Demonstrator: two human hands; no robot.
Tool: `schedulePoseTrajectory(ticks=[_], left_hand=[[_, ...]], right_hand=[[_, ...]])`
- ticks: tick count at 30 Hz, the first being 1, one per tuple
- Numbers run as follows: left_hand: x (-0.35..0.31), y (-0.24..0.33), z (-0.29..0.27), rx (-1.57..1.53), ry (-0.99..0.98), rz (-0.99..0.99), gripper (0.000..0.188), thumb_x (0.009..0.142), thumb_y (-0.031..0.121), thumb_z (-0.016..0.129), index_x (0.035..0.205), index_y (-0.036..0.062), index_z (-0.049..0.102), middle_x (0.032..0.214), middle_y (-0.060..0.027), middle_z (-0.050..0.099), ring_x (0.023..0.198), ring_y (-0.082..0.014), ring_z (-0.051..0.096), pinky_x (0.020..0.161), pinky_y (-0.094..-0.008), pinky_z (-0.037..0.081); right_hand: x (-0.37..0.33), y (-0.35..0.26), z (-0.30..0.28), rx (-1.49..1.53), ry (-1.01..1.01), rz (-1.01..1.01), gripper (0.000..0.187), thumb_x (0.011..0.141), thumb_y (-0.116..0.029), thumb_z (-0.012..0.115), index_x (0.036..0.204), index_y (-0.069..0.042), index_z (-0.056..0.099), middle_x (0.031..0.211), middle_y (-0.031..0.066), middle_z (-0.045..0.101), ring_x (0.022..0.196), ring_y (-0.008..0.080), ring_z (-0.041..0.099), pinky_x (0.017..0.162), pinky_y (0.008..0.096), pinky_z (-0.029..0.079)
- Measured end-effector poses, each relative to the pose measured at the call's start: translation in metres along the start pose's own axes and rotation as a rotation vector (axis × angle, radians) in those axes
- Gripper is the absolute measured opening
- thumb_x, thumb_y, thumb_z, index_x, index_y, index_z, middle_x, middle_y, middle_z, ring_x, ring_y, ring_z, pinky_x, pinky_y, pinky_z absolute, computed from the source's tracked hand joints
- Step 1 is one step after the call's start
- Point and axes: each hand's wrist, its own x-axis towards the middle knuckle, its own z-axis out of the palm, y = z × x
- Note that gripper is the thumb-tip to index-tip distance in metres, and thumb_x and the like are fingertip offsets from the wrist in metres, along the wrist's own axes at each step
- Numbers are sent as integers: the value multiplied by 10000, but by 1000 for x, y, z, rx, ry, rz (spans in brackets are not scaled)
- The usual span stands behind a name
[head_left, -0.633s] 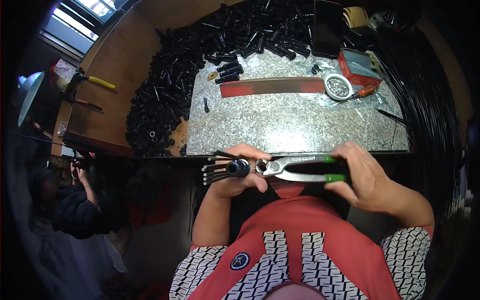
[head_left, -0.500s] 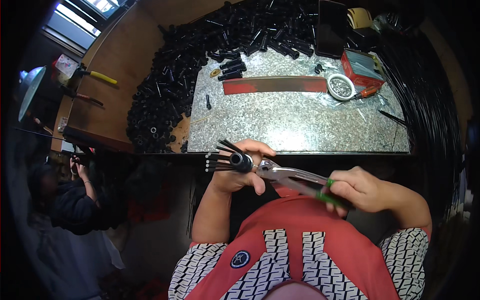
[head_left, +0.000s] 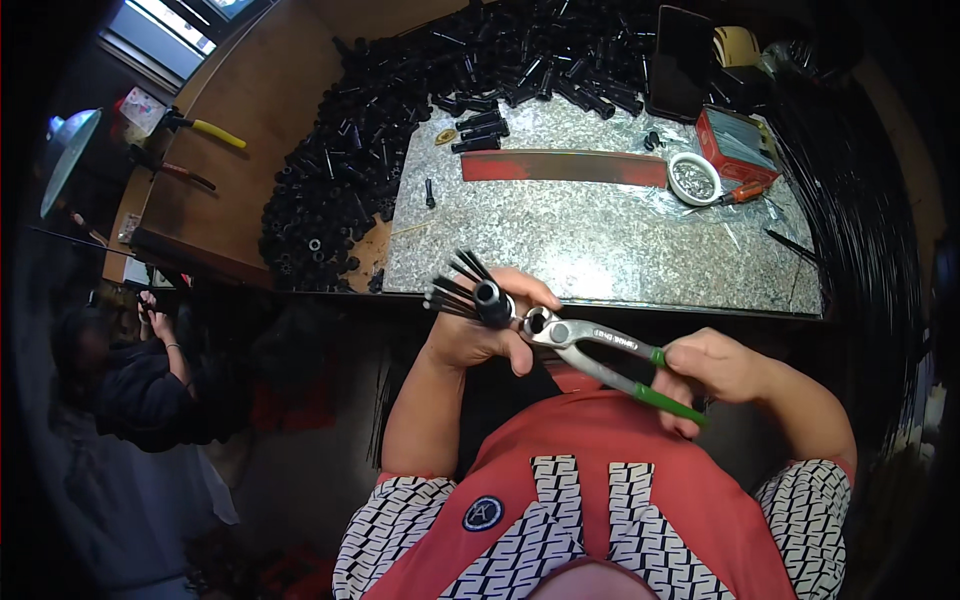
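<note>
Beyond the granite slab (head_left: pixel 600 240) and the far heap of black tubes (head_left: pixel 400 130), the pliers (head_left: pixel 590 345) have swung open since a moment ago. The right hand (head_left: pixel 715 375) grips the green handles; the left hand (head_left: pixel 480 330) clenches the black sleeve with rods (head_left: pixel 480 295) at the near edge.

The pliers (head_left: pixel 590 345) are silver steel with green handle grips. The tube (head_left: pixel 492 300) and its rods are black, like the heap of tubes (head_left: pixel 400 120). The slab (head_left: pixel 600 230) is speckled grey granite (1 red strip (head_left: pixel 563 167) lies across it). The shirt (head_left: pixel 600 500) is red with black-and-white patterned panels.
</note>
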Motion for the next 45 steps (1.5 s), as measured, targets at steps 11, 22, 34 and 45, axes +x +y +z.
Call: schedulePoseTrajectory(ticks=[11,22,34,45], left_hand=[[3,-11,11,79,-31,77,596,526,209,898,995,-31,620,770,-8,617,670,-48,524,578,-198,391],[1,-13,20,-10,3,14,516,540,111,907,941,7,601,795,-15,587,773,-93,598,647,-224,477],[-3,-18,20,2,79,-3,564,528,284,896,920,11,595,807,-20,622,749,-90,602,656,-217,474],[-4,-18,18,122,88,26,633,499,422,864,897,12,593,792,-11,589,714,-81,556,633,-206,438]], right_hand=[[7,-2,11,-1304,494,-496,557,696,-2,630,1205,-7,405,961,190,530,837,407,560,711,432,455],[14,-4,2,-1376,406,-621,711,720,73,500,1404,30,308,1094,216,487,934,375,532,842,416,446],[18,-6,4,-1285,380,-451,590,715,40,518,1292,-15,410,996,174,509,844,369,557,761,430,469],[21,-12,5,-1120,251,-481,550,732,46,484,1278,-4,451,1012,191,549,927,360,564,824,406,462]])
